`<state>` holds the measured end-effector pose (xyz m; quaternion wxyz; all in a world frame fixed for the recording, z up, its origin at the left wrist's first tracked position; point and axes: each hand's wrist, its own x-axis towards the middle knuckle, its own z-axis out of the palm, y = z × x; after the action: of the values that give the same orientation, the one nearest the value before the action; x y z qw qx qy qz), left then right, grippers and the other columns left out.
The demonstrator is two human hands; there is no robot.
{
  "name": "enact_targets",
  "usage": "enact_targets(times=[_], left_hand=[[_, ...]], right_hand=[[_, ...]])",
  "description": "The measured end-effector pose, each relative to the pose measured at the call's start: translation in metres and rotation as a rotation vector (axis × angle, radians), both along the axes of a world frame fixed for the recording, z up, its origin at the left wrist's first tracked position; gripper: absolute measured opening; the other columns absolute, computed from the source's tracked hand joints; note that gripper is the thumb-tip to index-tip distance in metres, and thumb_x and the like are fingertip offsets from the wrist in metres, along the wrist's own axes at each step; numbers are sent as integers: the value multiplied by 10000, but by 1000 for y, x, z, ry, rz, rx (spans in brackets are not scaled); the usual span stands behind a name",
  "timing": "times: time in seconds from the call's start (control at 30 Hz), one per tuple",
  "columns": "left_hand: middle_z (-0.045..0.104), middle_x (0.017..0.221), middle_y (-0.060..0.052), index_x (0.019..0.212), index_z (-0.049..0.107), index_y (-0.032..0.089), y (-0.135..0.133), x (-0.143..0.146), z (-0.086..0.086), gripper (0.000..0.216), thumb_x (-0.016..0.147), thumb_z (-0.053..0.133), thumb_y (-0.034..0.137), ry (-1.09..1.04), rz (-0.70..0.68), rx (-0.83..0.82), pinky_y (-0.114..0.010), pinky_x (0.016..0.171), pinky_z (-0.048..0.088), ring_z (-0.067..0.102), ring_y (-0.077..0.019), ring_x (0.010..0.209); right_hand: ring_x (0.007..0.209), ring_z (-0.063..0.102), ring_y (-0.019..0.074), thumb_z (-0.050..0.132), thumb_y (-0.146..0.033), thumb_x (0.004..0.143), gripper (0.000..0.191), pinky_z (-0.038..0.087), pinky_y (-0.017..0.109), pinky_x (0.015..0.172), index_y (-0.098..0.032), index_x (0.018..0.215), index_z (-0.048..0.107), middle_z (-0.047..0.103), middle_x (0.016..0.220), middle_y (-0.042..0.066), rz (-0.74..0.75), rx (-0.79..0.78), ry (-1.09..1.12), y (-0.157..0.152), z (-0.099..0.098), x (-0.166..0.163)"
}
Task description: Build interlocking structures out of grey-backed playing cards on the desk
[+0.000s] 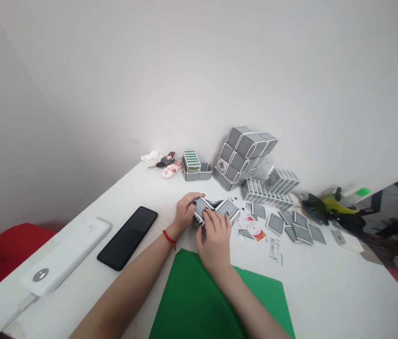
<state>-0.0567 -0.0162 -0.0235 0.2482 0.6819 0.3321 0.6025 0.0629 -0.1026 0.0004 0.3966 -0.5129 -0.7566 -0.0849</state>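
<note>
Both of my hands are on a small block built of folded grey-backed playing cards on the white table. My left hand wraps the block's left end, fingers curled over its top. From the near side, my right hand presses on the block with its fingers bent over the cards. A red string circles my left wrist. A green paper sheet lies just under my forearms.
A taller stack of card blocks leans by the wall, with card decks and loose cards to its right. A black phone and white power bank lie left. Keys and charms sit at the back.
</note>
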Motion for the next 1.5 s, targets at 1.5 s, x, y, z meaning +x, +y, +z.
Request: enact_targets(times=[1.5], left_hand=[[649, 989, -90, 977, 626, 160, 2, 1, -2, 352, 742, 363, 136, 13, 7, 40, -364, 833, 462, 591, -198, 933]], right_hand=[[1256, 381, 283, 461, -161, 851, 265, 355, 512, 1002, -131, 1100, 545, 493, 1276, 188, 339, -70, -418, 2, 18, 39]])
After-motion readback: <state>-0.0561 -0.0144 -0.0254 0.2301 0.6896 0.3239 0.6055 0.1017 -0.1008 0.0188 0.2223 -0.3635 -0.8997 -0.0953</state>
